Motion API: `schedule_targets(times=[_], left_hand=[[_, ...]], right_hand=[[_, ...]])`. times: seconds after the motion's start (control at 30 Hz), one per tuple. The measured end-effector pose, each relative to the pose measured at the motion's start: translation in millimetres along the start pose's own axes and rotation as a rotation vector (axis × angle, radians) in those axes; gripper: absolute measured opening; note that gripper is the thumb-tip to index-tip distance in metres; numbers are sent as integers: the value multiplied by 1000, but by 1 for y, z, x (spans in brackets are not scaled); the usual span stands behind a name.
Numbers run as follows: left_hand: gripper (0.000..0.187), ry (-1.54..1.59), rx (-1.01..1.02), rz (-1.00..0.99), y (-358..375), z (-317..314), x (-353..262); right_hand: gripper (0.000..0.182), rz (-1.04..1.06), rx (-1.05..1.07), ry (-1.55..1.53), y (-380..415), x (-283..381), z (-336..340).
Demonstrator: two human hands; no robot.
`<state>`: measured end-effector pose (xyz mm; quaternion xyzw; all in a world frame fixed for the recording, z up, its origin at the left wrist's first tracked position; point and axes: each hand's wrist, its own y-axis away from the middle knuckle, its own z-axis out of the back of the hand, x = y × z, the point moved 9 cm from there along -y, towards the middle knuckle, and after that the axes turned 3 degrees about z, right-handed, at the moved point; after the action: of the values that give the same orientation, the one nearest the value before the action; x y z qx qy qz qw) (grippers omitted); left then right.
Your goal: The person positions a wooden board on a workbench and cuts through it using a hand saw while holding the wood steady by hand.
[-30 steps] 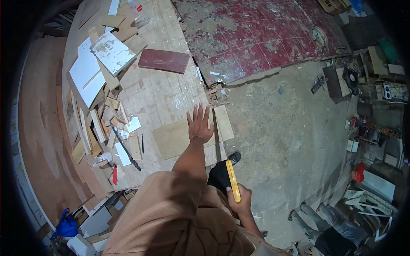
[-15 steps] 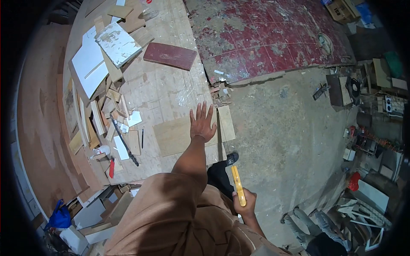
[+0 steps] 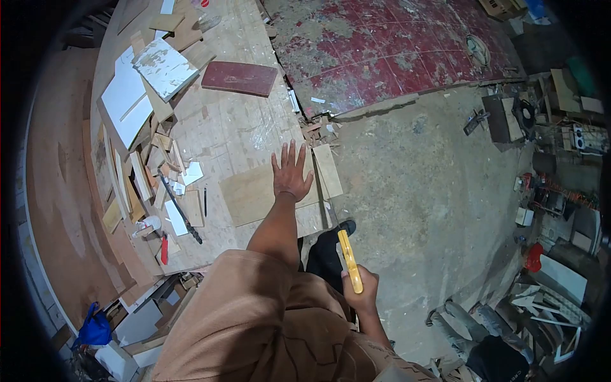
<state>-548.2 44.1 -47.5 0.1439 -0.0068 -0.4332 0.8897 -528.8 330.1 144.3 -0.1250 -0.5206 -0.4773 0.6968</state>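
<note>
My left hand (image 3: 293, 175) lies flat with fingers spread on a thin plywood board (image 3: 251, 198) near the workbench's right edge. The fingers of my right hand (image 3: 361, 290) are wrapped around the yellow handle of a handsaw (image 3: 350, 262). Its narrow blade, seen nearly edge-on, runs from the handle towards a cut line in the board. To the right of that line, the board's end strip (image 3: 328, 172) sticks out past the bench edge. My foot in a dark shoe (image 3: 347, 226) is below the bench edge.
A dark red block (image 3: 239, 79), a pencil (image 3: 205, 202) and a white-painted panel (image 3: 165, 69) lie on the bench (image 3: 235, 134). Wood scraps (image 3: 143, 178) crowd its left side. A red tiled platform (image 3: 382, 57) stands beyond the concrete floor (image 3: 407, 210). Trousers (image 3: 468, 328) lie at lower right.
The view has shifted a little, so most things appear higher and further left. My right hand and the saw have moved slightly forward towards the board. My left hand stays flat on it.
</note>
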Motion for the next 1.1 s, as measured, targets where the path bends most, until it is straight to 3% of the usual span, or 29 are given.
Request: schedule_targets(times=[0.3,0.43,0.5,0.57,0.9,1.1], left_hand=[[82,79,-1,-17,-1,-2,3],[82,75,17,-7,-1,-2,3],[82,88,4,-17,-1,0,2],[83,66,23,-6,-1,0,1],[85,51,20,-10,-1,0,1],[86,67,13,-15,-1,0,2]], right_hand=[[22,-7,64,32,-24,38,6],[22,-78,-63,70,-40,29,31],[21,-183,-8,-130,-41,11,38],[20,-63,50,29,-32,33,24],[17,10,60,45,-22,23,2],[20,82,41,-30,-87,-13,-54]])
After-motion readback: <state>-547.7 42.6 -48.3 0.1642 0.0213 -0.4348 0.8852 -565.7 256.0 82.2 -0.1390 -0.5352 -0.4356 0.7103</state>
